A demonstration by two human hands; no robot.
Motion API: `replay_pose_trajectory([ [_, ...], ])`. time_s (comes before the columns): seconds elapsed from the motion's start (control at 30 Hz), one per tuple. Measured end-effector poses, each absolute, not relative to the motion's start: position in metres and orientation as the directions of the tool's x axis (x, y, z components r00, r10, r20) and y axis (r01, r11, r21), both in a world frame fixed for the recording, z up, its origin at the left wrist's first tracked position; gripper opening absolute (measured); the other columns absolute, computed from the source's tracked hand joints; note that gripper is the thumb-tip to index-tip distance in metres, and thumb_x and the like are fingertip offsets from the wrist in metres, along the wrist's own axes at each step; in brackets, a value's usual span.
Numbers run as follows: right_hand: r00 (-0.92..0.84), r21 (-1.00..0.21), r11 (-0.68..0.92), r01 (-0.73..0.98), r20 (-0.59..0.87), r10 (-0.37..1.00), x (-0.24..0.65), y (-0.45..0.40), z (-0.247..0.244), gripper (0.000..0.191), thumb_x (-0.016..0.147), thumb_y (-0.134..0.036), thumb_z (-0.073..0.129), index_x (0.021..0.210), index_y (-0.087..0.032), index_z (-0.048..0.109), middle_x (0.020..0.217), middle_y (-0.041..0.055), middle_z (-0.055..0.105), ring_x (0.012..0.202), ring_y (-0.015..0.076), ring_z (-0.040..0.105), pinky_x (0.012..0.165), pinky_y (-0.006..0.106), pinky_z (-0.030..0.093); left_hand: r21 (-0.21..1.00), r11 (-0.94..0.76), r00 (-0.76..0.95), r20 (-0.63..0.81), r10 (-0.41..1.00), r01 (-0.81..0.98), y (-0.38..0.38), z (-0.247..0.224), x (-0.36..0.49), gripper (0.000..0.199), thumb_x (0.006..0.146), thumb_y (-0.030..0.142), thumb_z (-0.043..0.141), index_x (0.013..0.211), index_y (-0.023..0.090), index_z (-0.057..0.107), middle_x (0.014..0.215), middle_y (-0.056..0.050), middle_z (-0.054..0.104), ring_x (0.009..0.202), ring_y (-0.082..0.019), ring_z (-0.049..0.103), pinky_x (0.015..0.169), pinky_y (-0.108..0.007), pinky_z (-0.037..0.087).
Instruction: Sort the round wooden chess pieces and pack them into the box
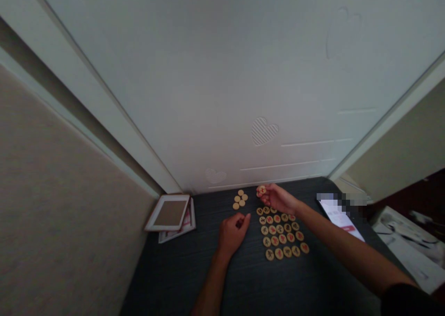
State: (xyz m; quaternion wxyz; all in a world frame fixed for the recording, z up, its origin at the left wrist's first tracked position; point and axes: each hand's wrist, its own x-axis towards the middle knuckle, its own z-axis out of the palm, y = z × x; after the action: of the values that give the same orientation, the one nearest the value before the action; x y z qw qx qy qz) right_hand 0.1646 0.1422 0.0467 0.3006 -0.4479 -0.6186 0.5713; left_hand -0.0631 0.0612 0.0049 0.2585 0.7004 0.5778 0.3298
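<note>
My right hand [276, 198] pinches a round wooden xiangqi piece [261, 191] with a red character near the table's back edge. A second piece may sit against it, but I cannot tell. Below this hand, xiangqi pieces [280, 229] lie face up in rows, some marked red, some dark. Part of the top row is hidden by the hand and wrist. My left hand [232, 235] rests left of the rows with its fingers curled in and its thumb along the side; nothing shows in it. Just beyond it lie several blank-side-up pieces [239, 199] in a loose cluster.
A white-framed picture [171, 211] lies on other flat items at the dark table's [174, 279] left. At right a lit phone [340, 218] lies near the edge. A white panel with embossed hearts [264, 131] stands behind. A white box [410, 251] sits beyond the right edge.
</note>
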Motion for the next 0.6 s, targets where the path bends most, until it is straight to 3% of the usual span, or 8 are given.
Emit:
replay_pose_trajectory([
  [0.13, -0.394, -0.968, -0.080, 0.237, -0.171, 0.903, 0.167, 0.151, 0.043, 0.038, 0.100, -0.041, 0.026, 0.094, -0.018, 0.056, 0.078, 0.0043, 0.059, 0.063, 0.0137, 0.053, 0.058, 0.023, 0.043, 0.748, -0.184, 0.098, 0.159, 0.982, 0.638, 0.061, 0.006, -0.063, 0.044, 0.094, 0.053, 0.053, 0.065, 0.022, 0.065, 0.064, 0.000, 0.069, 0.059, -0.013, 0.061, 0.059, -0.022, 0.041],
  [0.27, -0.371, -0.935, -0.064, 0.350, -0.201, 0.907, 0.185, 0.157, 0.041, 0.040, 0.098, -0.053, 0.036, 0.092, -0.018, 0.056, 0.073, -0.0007, 0.053, 0.060, 0.0123, 0.048, 0.057, 0.023, 0.040, 0.751, -0.196, 0.096, 0.175, 0.980, 0.631, 0.061, 0.006, -0.063, 0.043, 0.094, 0.051, 0.053, 0.065, 0.021, 0.065, 0.065, 0.000, 0.070, 0.058, -0.012, 0.061, 0.059, -0.023, 0.041],
  [0.43, -0.356, -0.831, -0.031, 0.555, -0.271, 0.894, 0.231, 0.160, 0.043, 0.051, 0.089, -0.066, 0.052, 0.092, -0.017, 0.064, 0.079, 0.0011, 0.061, 0.069, 0.0140, 0.054, 0.064, 0.026, 0.042, 0.755, -0.200, 0.105, 0.172, 0.979, 0.624, 0.062, 0.004, -0.063, 0.042, 0.094, 0.051, 0.053, 0.066, 0.021, 0.066, 0.065, 0.000, 0.070, 0.058, -0.013, 0.061, 0.058, -0.023, 0.040],
  [0.6, -0.381, -0.718, -0.044, 0.695, -0.420, 0.824, 0.268, 0.167, 0.044, 0.056, 0.078, -0.072, 0.063, 0.078, -0.016, 0.068, 0.072, 0.0040, 0.066, 0.061, 0.0142, 0.054, 0.059, 0.027, 0.042, 0.745, -0.199, 0.106, 0.171, 0.980, 0.636, 0.063, 0.003, -0.063, 0.043, 0.094, 0.051, 0.053, 0.066, 0.021, 0.067, 0.065, 0.000, 0.070, 0.059, -0.013, 0.061, 0.058, -0.023, 0.039],
])
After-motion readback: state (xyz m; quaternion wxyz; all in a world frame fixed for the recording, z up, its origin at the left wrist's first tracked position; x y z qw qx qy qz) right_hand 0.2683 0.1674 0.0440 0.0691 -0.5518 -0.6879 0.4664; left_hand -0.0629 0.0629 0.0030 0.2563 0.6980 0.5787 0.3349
